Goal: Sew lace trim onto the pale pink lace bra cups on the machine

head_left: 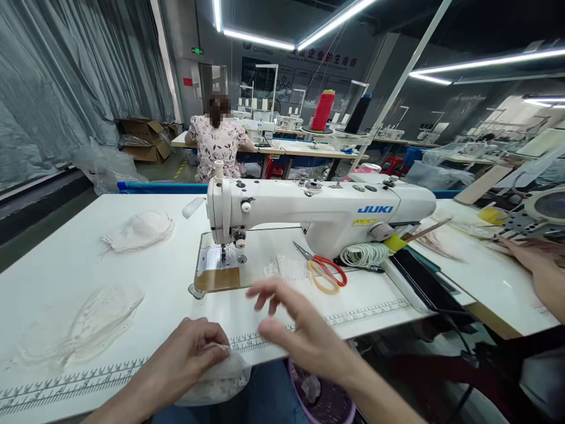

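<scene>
Your left hand (188,353) grips a white lace fabric piece (218,380); your right hand (300,330) hovers with fingers spread wide. The purple plastic basket (324,400) below holds a pale scrap, and orange-handled scissors (322,268) lie by the white sewing machine (318,212).

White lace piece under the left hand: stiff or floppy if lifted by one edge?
Likely floppy: the lace piece bunches under the left hand and droops over the table edge. Probably light, being thin and openwork. It may snag on fingers.
</scene>
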